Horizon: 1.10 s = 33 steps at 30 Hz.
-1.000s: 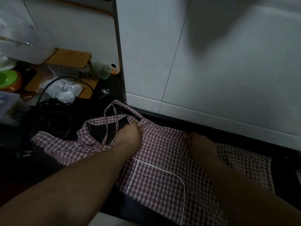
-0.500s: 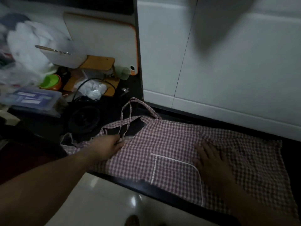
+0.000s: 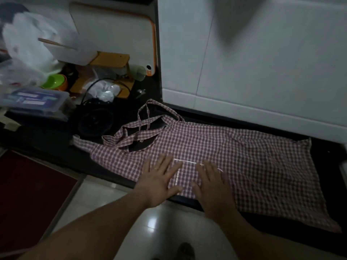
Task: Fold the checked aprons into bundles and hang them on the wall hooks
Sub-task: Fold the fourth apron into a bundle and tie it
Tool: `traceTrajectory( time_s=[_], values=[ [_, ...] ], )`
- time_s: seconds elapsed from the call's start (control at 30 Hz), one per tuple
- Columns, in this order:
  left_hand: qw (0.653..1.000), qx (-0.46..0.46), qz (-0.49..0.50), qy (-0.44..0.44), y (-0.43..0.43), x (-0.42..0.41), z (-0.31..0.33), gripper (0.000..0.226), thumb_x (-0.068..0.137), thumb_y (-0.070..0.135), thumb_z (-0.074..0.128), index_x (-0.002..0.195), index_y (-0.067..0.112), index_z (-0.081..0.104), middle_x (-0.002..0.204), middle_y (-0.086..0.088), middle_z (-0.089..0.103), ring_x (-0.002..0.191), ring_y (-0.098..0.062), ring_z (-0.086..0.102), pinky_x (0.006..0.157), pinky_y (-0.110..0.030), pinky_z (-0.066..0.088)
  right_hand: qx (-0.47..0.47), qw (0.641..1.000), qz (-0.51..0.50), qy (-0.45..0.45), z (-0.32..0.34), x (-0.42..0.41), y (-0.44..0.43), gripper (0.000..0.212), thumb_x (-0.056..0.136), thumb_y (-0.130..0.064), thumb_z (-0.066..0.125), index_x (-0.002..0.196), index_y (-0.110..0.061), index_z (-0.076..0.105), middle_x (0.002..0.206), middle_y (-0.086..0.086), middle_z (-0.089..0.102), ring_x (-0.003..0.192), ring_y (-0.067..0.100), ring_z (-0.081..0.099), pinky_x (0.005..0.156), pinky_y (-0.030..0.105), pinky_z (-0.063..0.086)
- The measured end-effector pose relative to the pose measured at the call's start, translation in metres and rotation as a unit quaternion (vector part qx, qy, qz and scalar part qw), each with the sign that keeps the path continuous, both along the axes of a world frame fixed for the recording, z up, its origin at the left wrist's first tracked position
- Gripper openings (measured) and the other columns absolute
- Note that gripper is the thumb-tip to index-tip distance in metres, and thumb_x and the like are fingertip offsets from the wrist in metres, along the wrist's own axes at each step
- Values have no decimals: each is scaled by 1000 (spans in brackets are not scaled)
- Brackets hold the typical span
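A red-and-white checked apron [image 3: 244, 156] lies spread flat on the dark countertop [image 3: 105, 166], its neck strap and ties [image 3: 144, 128] looped at the left end. A white-trimmed pocket sits near the front edge. My left hand [image 3: 159, 181] presses flat on the cloth with fingers spread, just left of the pocket's corner. My right hand [image 3: 212, 188] lies flat on the pocket beside it, fingers straight. No wall hooks are in view.
Left of the apron stand a black round appliance [image 3: 95, 122] with a cable, a clear plastic box [image 3: 35, 100], a green bowl [image 3: 54, 81], white bags and a leaning cutting board [image 3: 116, 34]. White tiled wall [image 3: 262, 62] runs behind. A dark red mat [image 3: 28, 194] lies on the floor.
My left hand let go of the strap area and moved right to the pocket. My right hand slid left along the cloth, so both now lie side by side near the front edge.
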<state>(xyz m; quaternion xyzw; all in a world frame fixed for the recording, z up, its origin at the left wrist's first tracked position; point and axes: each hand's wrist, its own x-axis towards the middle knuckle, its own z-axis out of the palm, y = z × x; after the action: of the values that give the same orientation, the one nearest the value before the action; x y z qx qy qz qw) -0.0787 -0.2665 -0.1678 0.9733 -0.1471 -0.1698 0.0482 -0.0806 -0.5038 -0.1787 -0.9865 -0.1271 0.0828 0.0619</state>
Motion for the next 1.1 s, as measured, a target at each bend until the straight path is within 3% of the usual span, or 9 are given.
traceTrajectory(
  time_s=[0.13,0.4,0.47,0.57,0.63,0.8,0.87,0.93,1.1],
  values=[
    [999,7,-34,-38,44,-4,-8,89,88,91,7,158,45,-25,168,3,-29,155,-21,-30,124,-60,-15,-12,998,-60,-19,-6,-11,-35,73,99,-65,18,162,-28,20,170,3,20,158,24,12,126,56,8],
    [998,11,5,-55,115,-9,-12,91,85,89,-7,164,45,4,174,6,-5,158,-18,-12,121,-51,-17,-101,976,-184,53,-21,-54,-157,85,93,-70,0,164,-27,17,173,8,-1,157,33,0,119,67,12],
    [997,12,20,-72,106,-5,-8,89,90,83,4,164,37,22,174,1,7,160,-22,0,123,-54,-6,-74,963,-258,23,-8,-60,-180,87,94,-69,3,163,-18,19,171,12,13,156,35,13,119,67,16],
    [981,-55,17,-183,46,-1,7,69,97,64,29,136,15,60,154,-13,45,145,-31,40,118,-55,17,-14,967,-251,-51,7,-58,-183,80,100,-62,27,150,-3,45,154,24,45,140,44,44,113,67,32],
    [976,-93,-28,-194,-11,4,11,64,99,59,32,142,17,54,152,-10,45,143,-31,43,118,-57,21,-5,981,-180,-78,1,-62,-178,73,103,-59,29,147,-6,52,148,22,53,135,43,51,108,62,41],
    [995,-57,-59,-61,-126,25,-4,68,102,70,15,163,43,0,174,-2,-2,160,-24,-8,123,-61,-8,-8,963,-266,-47,-3,-72,-195,71,98,-60,34,142,-9,54,146,15,56,132,37,53,108,57,42],
    [995,-47,-66,-61,-152,34,-7,71,100,74,11,163,44,-1,174,-2,-4,160,-22,-11,123,-63,-9,-5,954,-276,-118,9,-58,-207,51,98,-56,37,100,-13,65,103,11,68,94,31,65,84,45,52],
    [995,-42,-69,-61,-163,42,-12,72,99,76,11,163,45,3,175,0,-3,160,-21,-10,123,-62,-9,34,948,-273,-162,23,-29,-219,39,99,-49,38,77,-20,52,79,3,58,73,25,58,70,39,49],
    [991,-46,-87,-93,-162,54,-23,70,100,77,16,163,46,12,174,1,7,160,-19,-4,125,-62,-3,119,927,-342,-97,37,75,-263,25,102,-32,45,86,-16,54,96,9,61,90,29,61,80,44,55]
  ],
)
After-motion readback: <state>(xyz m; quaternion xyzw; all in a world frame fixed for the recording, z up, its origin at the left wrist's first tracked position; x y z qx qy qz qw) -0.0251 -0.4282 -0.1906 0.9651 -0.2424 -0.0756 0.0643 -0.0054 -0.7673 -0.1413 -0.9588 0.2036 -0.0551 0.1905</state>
